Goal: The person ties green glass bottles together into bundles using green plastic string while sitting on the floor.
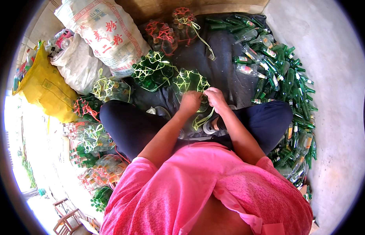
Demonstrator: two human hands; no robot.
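Between my knees stands a bundle of green glass bottles (192, 80), upright, with yellow-green plastic strapping (182, 83) laced around the necks. At the near side of the bundle, my left hand (190, 101) has its fingers curled in on the strapping. My right hand (216, 98) is right beside it, thumb and fingers pinched on the same strapping. The fingertips of both hands nearly meet, and the exact grip is partly hidden. A loose strap end (203, 119) hangs below my hands toward my shoe (209, 128).
Loose green and clear bottles (288, 79) lie heaped at the right along a pale wall (332, 102). Tied bottle bundles (154, 70) stand ahead and down the left side. A white woven sack (106, 35) and a yellow sack (48, 85) are at the upper left. Dark cloth (217, 47) covers the floor.
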